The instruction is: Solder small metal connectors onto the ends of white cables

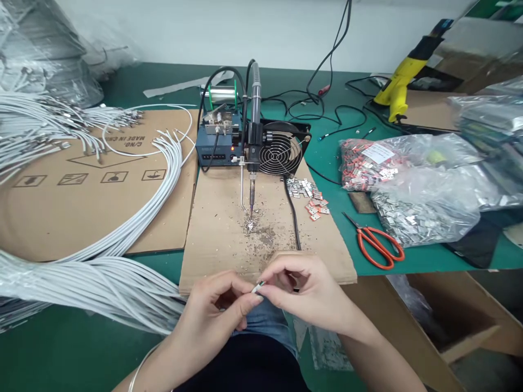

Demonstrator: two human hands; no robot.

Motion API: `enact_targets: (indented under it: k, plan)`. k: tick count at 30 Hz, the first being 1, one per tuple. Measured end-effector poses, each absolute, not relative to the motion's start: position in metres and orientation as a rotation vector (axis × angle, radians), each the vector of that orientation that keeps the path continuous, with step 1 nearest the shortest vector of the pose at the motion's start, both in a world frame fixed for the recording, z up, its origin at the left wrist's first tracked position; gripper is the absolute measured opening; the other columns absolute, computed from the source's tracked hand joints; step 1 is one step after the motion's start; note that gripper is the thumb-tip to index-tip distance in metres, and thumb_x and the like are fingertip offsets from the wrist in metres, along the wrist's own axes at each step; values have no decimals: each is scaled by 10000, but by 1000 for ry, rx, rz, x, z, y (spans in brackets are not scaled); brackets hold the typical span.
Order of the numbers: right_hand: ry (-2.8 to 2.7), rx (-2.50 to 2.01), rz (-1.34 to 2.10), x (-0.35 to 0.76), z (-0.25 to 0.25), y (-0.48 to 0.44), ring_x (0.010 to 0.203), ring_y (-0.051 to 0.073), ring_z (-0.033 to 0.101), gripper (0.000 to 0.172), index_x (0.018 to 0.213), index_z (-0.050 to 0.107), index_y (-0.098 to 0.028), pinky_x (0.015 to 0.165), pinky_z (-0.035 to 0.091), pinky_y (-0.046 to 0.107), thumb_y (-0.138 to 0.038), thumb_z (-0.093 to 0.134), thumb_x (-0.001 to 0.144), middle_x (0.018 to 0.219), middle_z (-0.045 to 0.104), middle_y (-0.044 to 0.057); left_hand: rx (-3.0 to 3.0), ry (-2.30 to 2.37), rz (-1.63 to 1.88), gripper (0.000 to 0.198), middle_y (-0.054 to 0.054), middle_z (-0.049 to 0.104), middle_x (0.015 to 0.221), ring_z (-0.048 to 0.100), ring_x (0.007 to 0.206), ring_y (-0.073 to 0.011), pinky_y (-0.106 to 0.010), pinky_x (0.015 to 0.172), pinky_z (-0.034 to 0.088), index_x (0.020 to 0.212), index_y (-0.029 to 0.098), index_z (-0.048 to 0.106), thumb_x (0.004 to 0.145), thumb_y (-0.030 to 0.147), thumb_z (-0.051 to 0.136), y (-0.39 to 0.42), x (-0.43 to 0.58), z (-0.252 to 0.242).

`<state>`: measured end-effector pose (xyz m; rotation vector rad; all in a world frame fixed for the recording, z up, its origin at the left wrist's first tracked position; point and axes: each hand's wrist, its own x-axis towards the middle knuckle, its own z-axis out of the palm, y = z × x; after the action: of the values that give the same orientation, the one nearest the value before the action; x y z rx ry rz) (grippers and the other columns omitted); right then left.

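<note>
I have the white cable end (256, 289) over the near edge of the cardboard (216, 218), pinched between the thumb and finger of my left hand (220, 307); the thumb and fingertip of my right hand (308, 288) close on its greenish tip. I take this to be the step of readying the wires at that end, and the next move seems to call for a steady left pinch and light right fingertips. The soldering iron (255, 109) points down at the cardboard's middle, with dark crumbs round its tip. Small plugs (315, 207) lie toward the cardboard's right edge, a fan (280, 152) at its far edge. Scissors (378, 245) rest by the green counter's (425, 258) near edge, right of the cardboard; bundled cables (139, 223) sweep along the left. A pale wall (180, 32) stands behind.
</note>
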<state>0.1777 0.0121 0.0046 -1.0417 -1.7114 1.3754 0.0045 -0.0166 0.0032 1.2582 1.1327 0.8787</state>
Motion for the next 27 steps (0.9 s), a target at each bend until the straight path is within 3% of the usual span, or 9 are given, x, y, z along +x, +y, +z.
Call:
enact_targets:
  k: [7, 15, 21, 27]
  plan:
    - [-1367, -917, 1334, 163, -6, 3, 458, 81, 401, 138, 602, 577, -169, 420, 304, 214, -133, 639, 720, 514, 468, -44, 1117, 1075, 931, 158, 46, 567, 438, 514, 383, -83, -163, 408, 403, 624, 170, 585, 750, 238, 650, -19, 10, -2]
    - [-1442, -762, 814, 147, -22, -9, 545, 131, 493, 197, 755, 625, -198, 523, 395, 279, -12, 594, 700, 609, 549, 2, 861, 966, 939, 218, 23, 618, 429, 552, 389, -102, -181, 425, 454, 613, 167, 592, 692, 325, 721, -18, 12, -8]
    - [-1629, -893, 1174, 165, -4, 6, 519, 119, 487, 53, 766, 649, -178, 481, 389, 244, -149, 667, 725, 601, 603, 5, 989, 1012, 896, 203, -6, 636, 446, 583, 414, -127, -215, 469, 481, 602, 162, 636, 759, 290, 637, -17, 3, 0]
    - [-2004, -836, 1139, 180, 17, 19, 610, 131, 557, 52, 713, 673, -152, 583, 421, 265, -174, 659, 758, 629, 631, 23, 1370, 1084, 780, 208, 1, 628, 505, 591, 467, -121, -198, 494, 458, 629, 169, 643, 808, 155, 539, -13, -2, 8]
